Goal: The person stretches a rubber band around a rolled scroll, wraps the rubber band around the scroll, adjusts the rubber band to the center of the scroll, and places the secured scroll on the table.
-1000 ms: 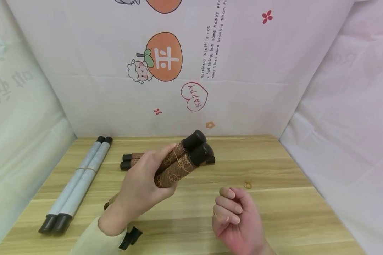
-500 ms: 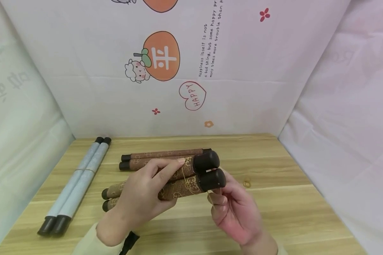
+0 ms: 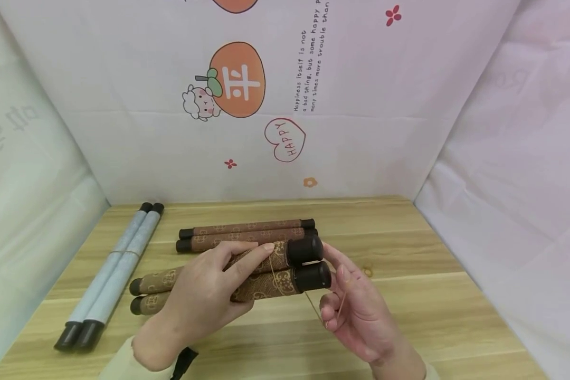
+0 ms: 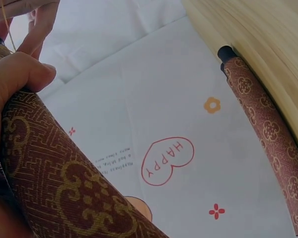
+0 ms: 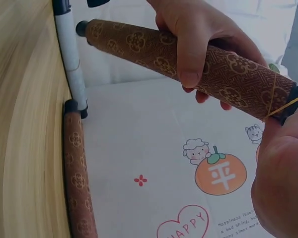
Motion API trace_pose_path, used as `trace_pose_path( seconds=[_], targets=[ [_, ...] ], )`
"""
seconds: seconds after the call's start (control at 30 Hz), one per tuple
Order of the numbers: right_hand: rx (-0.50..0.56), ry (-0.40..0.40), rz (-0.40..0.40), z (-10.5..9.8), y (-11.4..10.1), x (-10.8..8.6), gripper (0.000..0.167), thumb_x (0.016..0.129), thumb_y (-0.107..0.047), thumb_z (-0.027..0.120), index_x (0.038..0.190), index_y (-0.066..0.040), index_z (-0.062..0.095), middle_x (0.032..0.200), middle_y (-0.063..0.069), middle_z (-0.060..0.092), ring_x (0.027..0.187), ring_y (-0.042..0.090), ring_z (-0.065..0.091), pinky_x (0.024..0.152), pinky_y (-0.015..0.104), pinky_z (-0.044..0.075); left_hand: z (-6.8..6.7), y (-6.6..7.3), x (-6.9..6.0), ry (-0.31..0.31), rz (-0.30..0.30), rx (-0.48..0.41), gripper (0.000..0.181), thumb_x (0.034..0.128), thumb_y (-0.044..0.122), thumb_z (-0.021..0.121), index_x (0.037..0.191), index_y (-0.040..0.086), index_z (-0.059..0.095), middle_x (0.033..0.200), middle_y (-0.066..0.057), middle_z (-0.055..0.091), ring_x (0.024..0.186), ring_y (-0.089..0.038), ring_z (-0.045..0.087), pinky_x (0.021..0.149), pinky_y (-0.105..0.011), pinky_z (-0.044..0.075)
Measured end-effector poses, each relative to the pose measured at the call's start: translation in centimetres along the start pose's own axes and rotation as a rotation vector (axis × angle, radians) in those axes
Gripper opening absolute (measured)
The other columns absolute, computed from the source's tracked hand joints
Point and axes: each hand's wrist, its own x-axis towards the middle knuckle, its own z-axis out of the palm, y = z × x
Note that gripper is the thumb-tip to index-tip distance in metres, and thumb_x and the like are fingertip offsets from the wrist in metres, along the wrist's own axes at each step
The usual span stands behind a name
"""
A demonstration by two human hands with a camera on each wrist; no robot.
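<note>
Wooden table (image 3: 247, 351), two pale blue rolls (image 3: 121, 274) left, two brown rolls (image 3: 247, 237) at back, small yellowish loop (image 3: 368, 271) right

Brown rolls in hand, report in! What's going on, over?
Left hand gripping two brown rolls. Right hand holding a yellow band stretched near their black ends. Second brown pair lying behind; nothing seen in the way.
</note>
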Motion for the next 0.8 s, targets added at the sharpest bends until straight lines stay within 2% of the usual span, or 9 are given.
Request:
trace_pose_path(
  seconds=[0.13,0.37,0.47,0.53,0.6,0.7,0.8],
  targets=[
    [-0.129,0.05,0.021,0.0,-0.4,-0.1,0.049,0.116,-0.02,0.023,0.162,-0.018,0.036,0.131,0.006,0.069,0.082,0.008,0.078,0.068,0.018,0.06,0.0,-0.2,-0.1,-0.019,0.023,0.03,0.102,0.0558,0.012,0.093,0.15,0.021,0.054,0.121,-0.01,0.068,0.089,-0.021,0.07,0.07,-0.039,0.059],
    [-0.248,0.09,0.078,-0.4,-1.0,0.1,0.048,0.115,-0.02,0.034,0.163,-0.02,0.035,0.132,0.007,0.067,0.081,0.011,0.078,0.066,0.02,0.06,0.1,-0.5,-0.3,-0.076,0.078,0.114,0.103,0.0593,0.017,0.097,0.152,0.025,0.052,0.121,-0.012,0.068,0.092,-0.026,0.069,0.073,-0.043,0.06],
    [-0.339,0.146,0.12,-0.5,-1.0,0.2,0.048,0.114,-0.02,0.039,0.162,-0.023,0.038,0.133,0.009,0.065,0.079,0.011,0.078,0.064,0.02,0.06,0.3,-0.6,-0.4,-0.057,0.111,0.136,0.087,0.0732,0.017,0.09,0.152,0.026,0.053,0.115,-0.014,0.07,0.093,-0.028,0.071,0.073,-0.045,0.061],
    [-0.407,0.197,0.154,-0.4,-1.0,0.3,0.048,0.113,-0.019,0.042,0.161,-0.025,0.039,0.134,0.012,0.062,0.077,0.011,0.078,0.062,0.021,0.06,0.5,-0.6,-0.3,-0.034,0.125,0.146,0.066,0.0892,0.016,0.077,0.151,0.026,0.055,0.112,-0.014,0.072,0.091,-0.029,0.072,0.071,-0.046,0.061],
    [-0.473,0.253,0.191,-0.3,-0.9,0.5,0.05,0.112,-0.018,0.045,0.161,-0.026,0.039,0.131,0.013,0.06,0.075,0.012,0.077,0.06,0.022,0.06,0.6,-0.5,-0.3,-0.017,0.134,0.162,0.053,0.099,0.014,0.062,0.15,0.027,0.057,0.11,-0.014,0.072,0.09,-0.028,0.073,0.069,-0.046,0.061],
    [-0.535,0.324,0.243,-0.2,-0.8,0.7,0.053,0.11,-0.018,0.052,0.161,-0.026,0.039,0.126,0.015,0.059,0.072,0.015,0.076,0.059,0.023,0.059,0.8,-0.4,-0.3,-0.01,0.135,0.184,0.05,0.1011,0.011,0.054,0.149,0.027,0.058,0.11,-0.013,0.071,0.088,-0.028,0.072,0.067,-0.045,0.06],
    [-0.568,0.367,0.283,-0.1,-0.7,1.0,0.059,0.107,-0.018,0.058,0.162,-0.024,0.037,0.123,0.016,0.06,0.072,0.017,0.076,0.058,0.024,0.059,0.9,-0.3,-0.3,-0.023,0.131,0.207,0.054,0.0974,0.009,0.056,0.148,0.028,0.059,0.11,-0.012,0.07,0.085,-0.028,0.072,0.067,-0.044,0.059]
  ],
)
